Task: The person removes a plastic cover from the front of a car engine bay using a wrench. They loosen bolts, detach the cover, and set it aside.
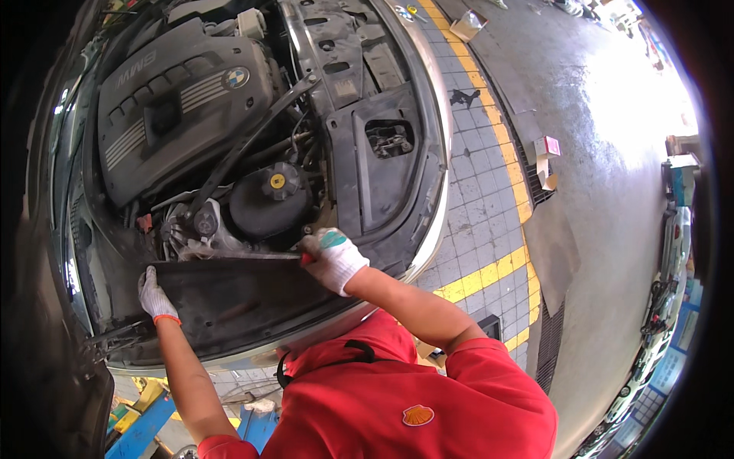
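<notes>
My right hand point(335, 260), in a white knit glove with a green patch, is closed around the red handle of a tool point(309, 258). A long thin shaft seems to run left from it along the engine bay's near edge; its kind I cannot make out. My left hand point(157, 295), in a white glove with an orange cuff, rests with fingers stretched out on the black inner fender panel point(222, 294). Just beyond the hands are a round black reservoir point(267, 203) with a yellow-marked cap point(279, 182) and a metal strut mount point(200, 223).
A grey engine cover point(180, 99) fills the bay's far left, with a diagonal brace point(248, 141) beside it. The car's front edge point(443, 176) curves down the right. Small boxes point(547, 157) lie on the floor there. Blue lift parts point(141, 428) stand at lower left.
</notes>
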A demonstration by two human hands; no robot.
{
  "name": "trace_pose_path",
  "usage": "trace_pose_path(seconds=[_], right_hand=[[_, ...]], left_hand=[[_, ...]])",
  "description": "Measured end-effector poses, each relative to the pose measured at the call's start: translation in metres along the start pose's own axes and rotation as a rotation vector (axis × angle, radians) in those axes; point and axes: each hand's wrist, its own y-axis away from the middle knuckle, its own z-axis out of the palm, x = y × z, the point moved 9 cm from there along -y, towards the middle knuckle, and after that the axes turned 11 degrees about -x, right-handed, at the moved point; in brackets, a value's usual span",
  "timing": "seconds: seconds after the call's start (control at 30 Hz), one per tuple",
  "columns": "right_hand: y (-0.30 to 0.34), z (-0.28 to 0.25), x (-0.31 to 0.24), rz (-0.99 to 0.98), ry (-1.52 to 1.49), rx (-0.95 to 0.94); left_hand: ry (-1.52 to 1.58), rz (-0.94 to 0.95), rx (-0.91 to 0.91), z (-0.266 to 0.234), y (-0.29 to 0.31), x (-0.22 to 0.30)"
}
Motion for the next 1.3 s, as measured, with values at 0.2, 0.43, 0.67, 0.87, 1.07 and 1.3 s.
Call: trace_pose_path(seconds=[0.2, 0.43, 0.67, 0.87, 1.07, 1.3], right_hand=[[-0.001, -0.004, -0.003, 0.054, -0.077, -0.014], [-0.007, 0.007, 0.011, 0.095, -0.165, -0.145], [-0.002, 0.007, 0.017, 0.097, -0.262, -0.187], [-0.009, 0.010, 0.011, -0.022, -0.172, -0.172], [-0.015, 0.008, 0.015, 0.068, -0.247, -0.228], [-0.013, 0.010, 0.025, 0.219, -0.354, -0.170]], left_hand=[[-0.008, -0.016, 0.007, 0.000, 0.000, -0.003], [-0.141, 0.105, -0.005, -0.003, 0.010, 0.010], [-1.159, 0.867, -0.264, 0.135, 0.138, 0.117], [-1.282, 0.777, -0.756, 0.207, 0.165, 0.118], [-1.221, 1.000, -0.760, 0.199, 0.162, 0.110], [-1.197, 1.085, -0.680, 0.192, 0.170, 0.120]])
